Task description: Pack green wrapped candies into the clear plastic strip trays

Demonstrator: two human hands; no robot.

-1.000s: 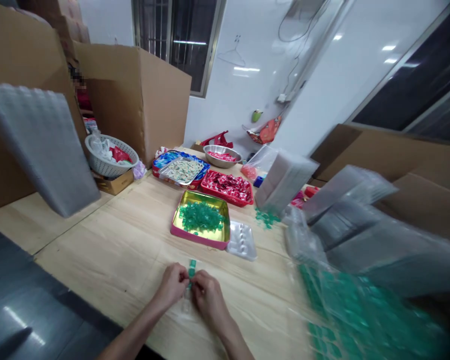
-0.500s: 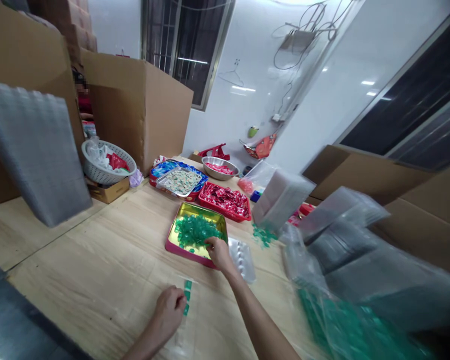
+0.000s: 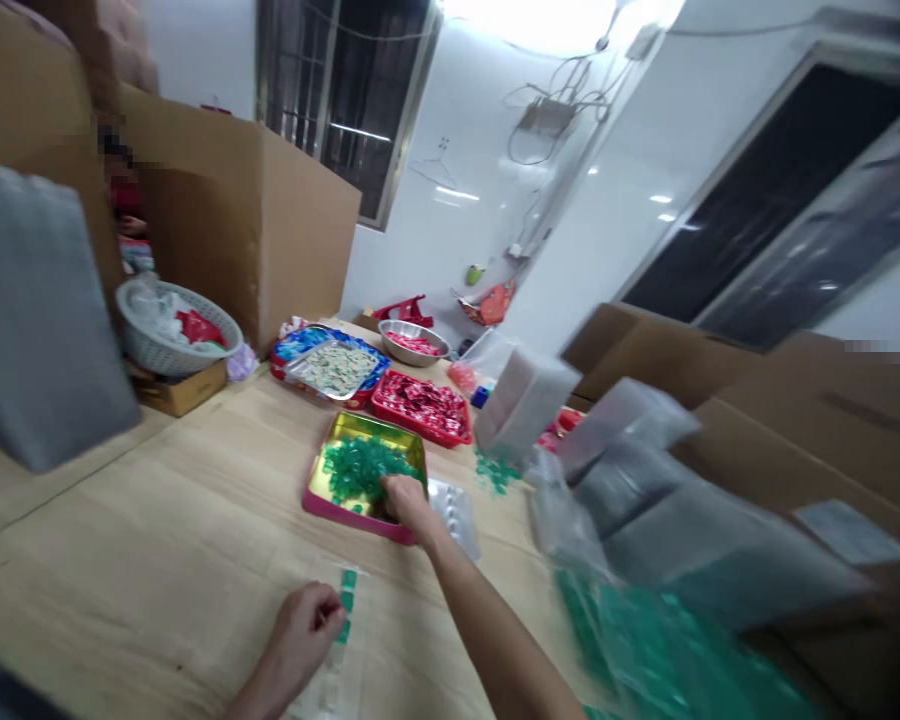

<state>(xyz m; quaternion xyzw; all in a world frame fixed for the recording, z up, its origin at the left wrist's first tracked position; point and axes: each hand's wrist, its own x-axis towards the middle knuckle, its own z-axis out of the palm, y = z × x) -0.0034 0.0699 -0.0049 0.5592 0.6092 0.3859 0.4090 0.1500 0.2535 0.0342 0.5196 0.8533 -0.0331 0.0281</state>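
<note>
My right hand (image 3: 406, 500) reaches into a gold-lined tin (image 3: 401, 424) with a pink outer wall. Its fingers are closed at the near right edge of a heap of small translucent green pieces (image 3: 361, 466); what they pinch is hidden. My left hand (image 3: 304, 625) rests on the table with fingers curled, thumb and forefinger together. Its fingertips touch or nearly touch a clear plastic tray (image 3: 352, 640) lying flat, which has a short row of green pieces (image 3: 348, 590). I cannot make out anything inside the left fingers.
Behind the tin stand a red basket of red packets (image 3: 424, 405), a metal tray of pale pieces (image 3: 336, 370) and a steel bowl (image 3: 414, 343). A clear moulded tray (image 3: 456, 515) lies beside the tin. Stacked plastic trays (image 3: 37, 320) rise at left; bagged stacks (image 3: 690, 545) crowd the right.
The whole view has shifted, so things sit further left. My right hand's fingers have dipped lower into the tin. The left hand stays beside the row of green pieces.
</note>
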